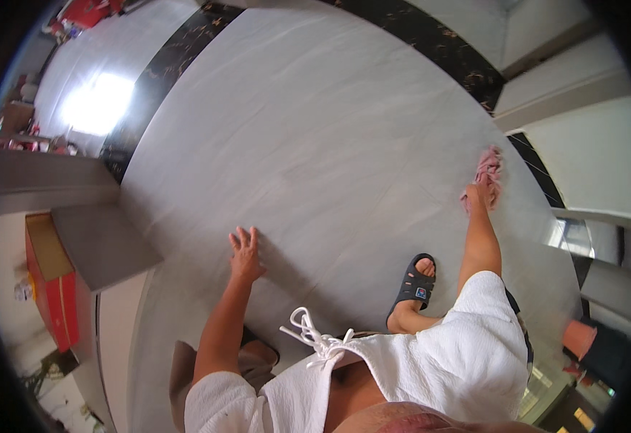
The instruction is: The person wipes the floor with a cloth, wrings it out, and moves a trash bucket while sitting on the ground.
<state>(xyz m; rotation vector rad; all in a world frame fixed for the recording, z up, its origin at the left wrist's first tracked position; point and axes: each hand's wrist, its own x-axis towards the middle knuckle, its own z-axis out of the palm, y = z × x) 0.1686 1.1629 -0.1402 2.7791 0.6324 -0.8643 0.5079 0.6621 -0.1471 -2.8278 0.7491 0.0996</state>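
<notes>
My right hand (478, 196) grips a crumpled pink cloth (491, 172), which lies against the grey marble-look floor (315, 146) at the right, near a dark border strip. My left hand (246, 255) is spread with its fingers apart and holds nothing. It is over the floor at lower centre; whether it touches the floor I cannot tell. A dark slide sandal (416, 287) on my foot stands between the two hands, nearer the right one.
A grey-topped cabinet (102, 243) with a red box (56, 303) beside it stands at the left. Black marble strips (445, 43) border the floor. White panels (591, 157) rise at the right, and an orange-pink container (580, 339) is at the lower right.
</notes>
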